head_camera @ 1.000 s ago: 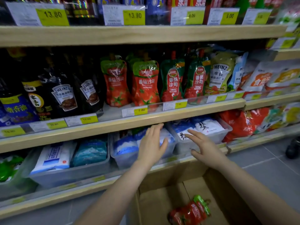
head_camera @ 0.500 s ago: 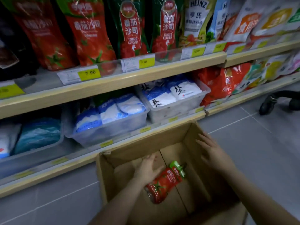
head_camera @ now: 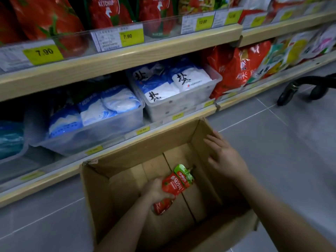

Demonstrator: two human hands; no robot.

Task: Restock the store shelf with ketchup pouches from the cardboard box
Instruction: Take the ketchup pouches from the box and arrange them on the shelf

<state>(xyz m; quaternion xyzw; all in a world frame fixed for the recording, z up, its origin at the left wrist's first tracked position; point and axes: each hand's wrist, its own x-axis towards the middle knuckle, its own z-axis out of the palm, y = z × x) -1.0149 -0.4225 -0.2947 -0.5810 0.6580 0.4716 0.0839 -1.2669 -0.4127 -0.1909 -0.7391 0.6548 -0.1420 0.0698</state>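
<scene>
An open cardboard box [head_camera: 127, 157] stands on the floor against the bottom shelf. Inside it lies one red ketchup pouch [head_camera: 177, 184] with a green top. My left hand [head_camera: 156, 190] is down in the box and grips this pouch around its middle. My right hand [head_camera: 225, 159] rests with spread fingers on the box's right wall. Rows of red ketchup pouches [head_camera: 52, 19] stand on the wooden shelf [head_camera: 127, 55] above, behind yellow price tags.
Clear plastic bins of white and blue salt bags [head_camera: 172, 84] sit on the lowest shelf just behind the box. Red and coloured bags [head_camera: 236, 68] lie to the right. A black curved object [head_camera: 305, 88] sits on the grey tiled floor at right.
My view dropped from the shelf to the box. My left hand went down into the box and took hold of the pouch. My right hand settled on the box's right wall.
</scene>
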